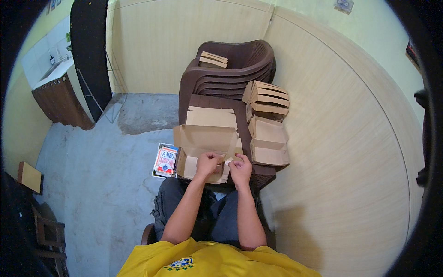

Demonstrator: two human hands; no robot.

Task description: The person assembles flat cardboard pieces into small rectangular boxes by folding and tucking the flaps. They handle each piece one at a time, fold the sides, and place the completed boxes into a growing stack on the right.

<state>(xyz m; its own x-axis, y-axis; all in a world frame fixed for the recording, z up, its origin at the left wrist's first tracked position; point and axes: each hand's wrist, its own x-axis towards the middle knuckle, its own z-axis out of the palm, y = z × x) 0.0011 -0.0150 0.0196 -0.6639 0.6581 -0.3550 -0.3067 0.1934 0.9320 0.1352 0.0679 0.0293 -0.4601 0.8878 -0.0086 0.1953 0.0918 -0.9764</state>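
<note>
An unfolded cardboard box (203, 138) stands before me on the brown plastic surface, its lid raised at the far side. My left hand (210, 165) is over the box's inside, fingers curled together in a pinch; what they hold, if anything, is hidden. Close by at the box's right side is my right hand (241, 171), its thumb and fingers bent at the box's right edge. A small pale piece (228, 162) shows at its fingertips, too small to name for certain. Beyond the lid lies a flat cardboard blank (212, 116).
Stacked brown plastic chairs (221, 78) stand ahead, a folded cardboard piece (213, 59) on their seat. More cardboard boxes (270, 99) and an open one (270, 138) lie at right by the wall. A container of card packs (165, 160) is on the floor at left.
</note>
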